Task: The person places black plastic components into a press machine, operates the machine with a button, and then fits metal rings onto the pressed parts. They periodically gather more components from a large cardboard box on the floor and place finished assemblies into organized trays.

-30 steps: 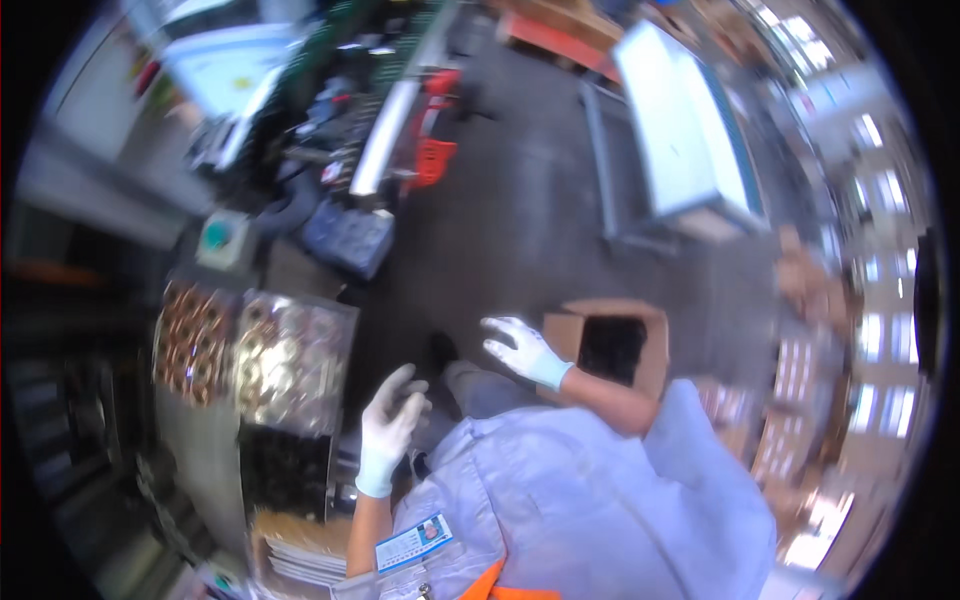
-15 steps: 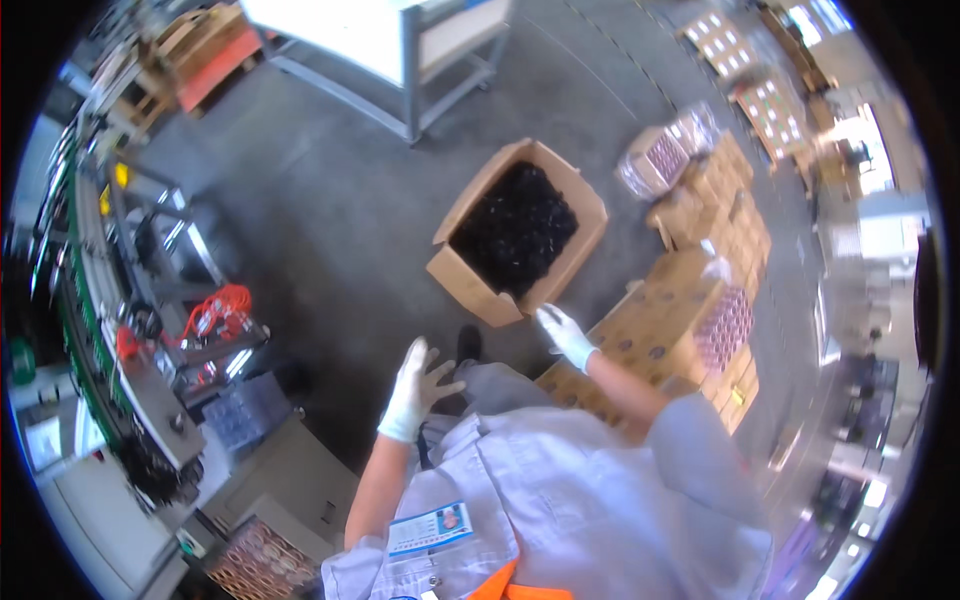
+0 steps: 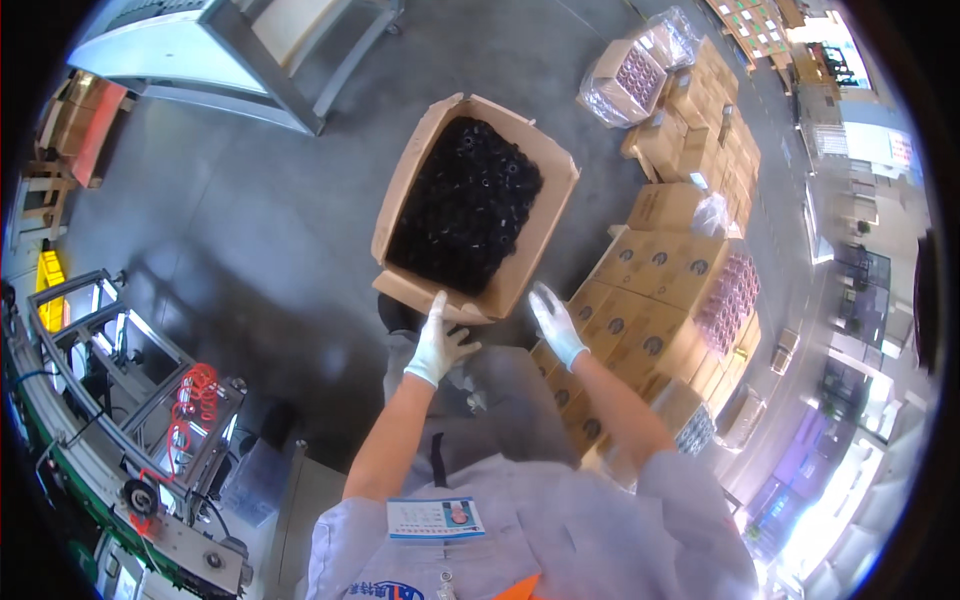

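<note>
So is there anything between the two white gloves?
Nothing: the head view shows only grey trouser cloth under the gap between left hand and right hand, near the open box.

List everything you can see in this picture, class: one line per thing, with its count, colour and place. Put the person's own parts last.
Open cardboard box: one, brown, on the floor ahead of the hands.
Small parts: many, black, filling the open cardboard box.
Closed cartons: a stack, brown, on the right.
Bagged boxes: two or so, in clear plastic, upper right.
Metal table: one, grey, upper left.
Machine frame: one, grey with red coiled cable, lower left.
Floor: grey concrete.
Left hand: white glove, at the box's near edge.
Right hand: white glove, open, just right of the box.
</note>
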`<state>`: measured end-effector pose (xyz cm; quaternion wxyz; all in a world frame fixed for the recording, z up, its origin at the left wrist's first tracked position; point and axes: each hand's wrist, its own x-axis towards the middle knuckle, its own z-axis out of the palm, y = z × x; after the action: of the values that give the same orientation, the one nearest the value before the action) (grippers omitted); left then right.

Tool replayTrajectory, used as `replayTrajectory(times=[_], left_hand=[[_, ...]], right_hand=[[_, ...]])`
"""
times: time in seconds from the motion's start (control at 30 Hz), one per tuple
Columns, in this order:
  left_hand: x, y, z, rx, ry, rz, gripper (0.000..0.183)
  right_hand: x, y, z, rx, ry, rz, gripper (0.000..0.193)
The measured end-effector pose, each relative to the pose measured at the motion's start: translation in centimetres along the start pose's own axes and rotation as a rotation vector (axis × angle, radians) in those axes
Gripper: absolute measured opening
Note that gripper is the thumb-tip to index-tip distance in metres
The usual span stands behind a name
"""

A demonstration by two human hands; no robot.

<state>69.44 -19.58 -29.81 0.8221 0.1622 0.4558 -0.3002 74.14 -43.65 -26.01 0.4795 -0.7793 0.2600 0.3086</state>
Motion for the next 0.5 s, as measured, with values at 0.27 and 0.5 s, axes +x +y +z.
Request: replayTrajectory(times=[0.27, 0.5], left_hand=[[14.9, 1.0, -1.5, -0.133, 0.182, -0.046, 0.13], [31.2, 0.1, -6.2, -0.245, 0.344, -0.089, 0.131]], right_hand=[[21.1, 1.4, 0.1, -0.348, 0.103, -0.184, 0.073], [43.8, 2.6, -0.3, -0.603, 0.241, -0.092, 0.091]])
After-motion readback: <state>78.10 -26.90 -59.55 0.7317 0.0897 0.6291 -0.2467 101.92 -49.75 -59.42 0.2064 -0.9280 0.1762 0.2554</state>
